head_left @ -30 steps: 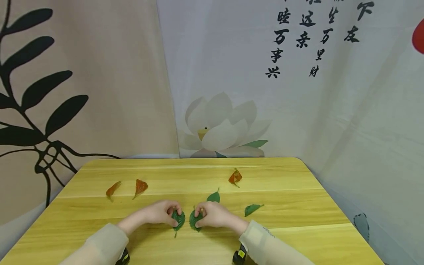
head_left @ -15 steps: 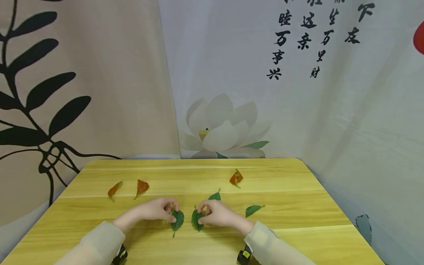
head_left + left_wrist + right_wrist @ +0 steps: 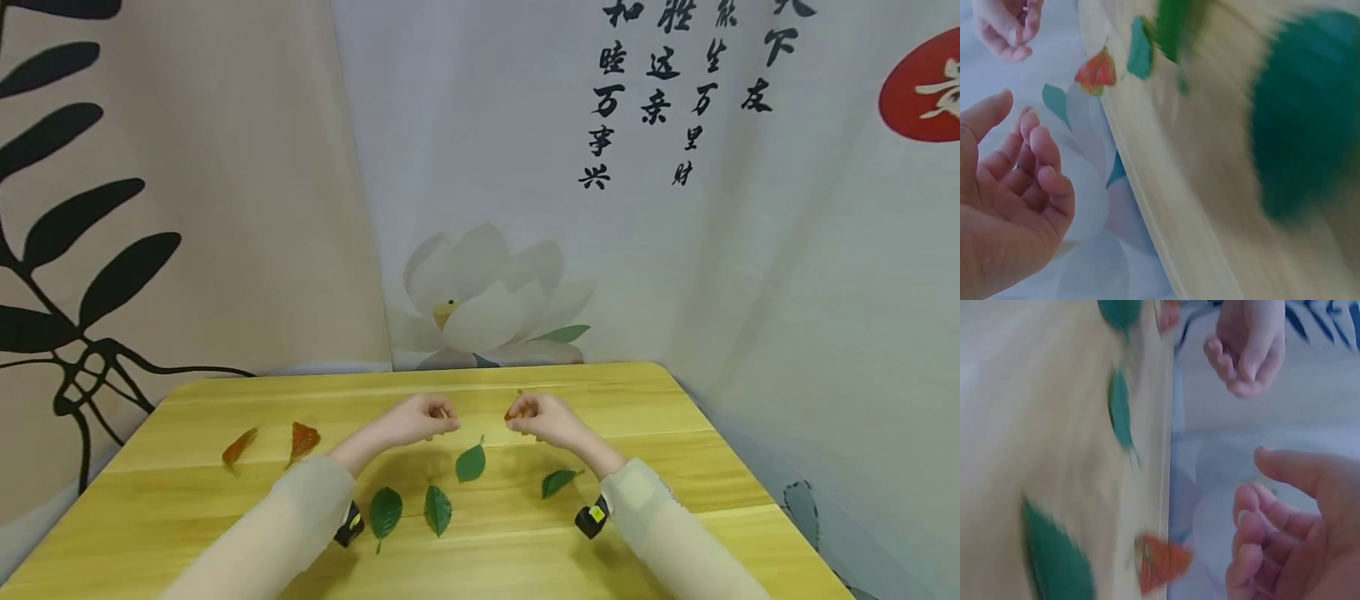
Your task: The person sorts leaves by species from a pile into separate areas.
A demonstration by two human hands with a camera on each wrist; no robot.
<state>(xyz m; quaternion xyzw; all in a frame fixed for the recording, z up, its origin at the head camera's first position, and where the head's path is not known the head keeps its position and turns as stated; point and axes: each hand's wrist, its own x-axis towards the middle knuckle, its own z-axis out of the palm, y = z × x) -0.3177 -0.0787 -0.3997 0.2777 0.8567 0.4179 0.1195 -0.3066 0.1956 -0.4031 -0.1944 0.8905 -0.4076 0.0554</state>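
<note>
My left hand (image 3: 422, 419) hovers over the far middle of the table, fingers loosely curled, holding nothing. In the left wrist view its thumb stands apart from the fingers. Level with it on the right, my right hand (image 3: 551, 419) also holds nothing and is loosely bent. It partly covers an orange-brown leaf (image 3: 1159, 562), which lies apart from the fingers in the right wrist view. Two green leaves (image 3: 386, 512) lie side by side nearer the front. Another green leaf (image 3: 471, 463) rests just below and between the hands, and a folded-looking green leaf (image 3: 558, 482) lies below the right hand.
Two dry orange-brown leaves (image 3: 303, 440) lie on the left of the wooden table (image 3: 225, 533). Behind its far edge hangs a pale cloth (image 3: 480, 167) printed with a lotus and writing. A small black device (image 3: 592, 518) sits under each wrist.
Both hands let go of the two green leaves, which now lie on the table. The hands rose and moved to the far side, the right one in front of the orange-brown leaf. The head view shifted slightly.
</note>
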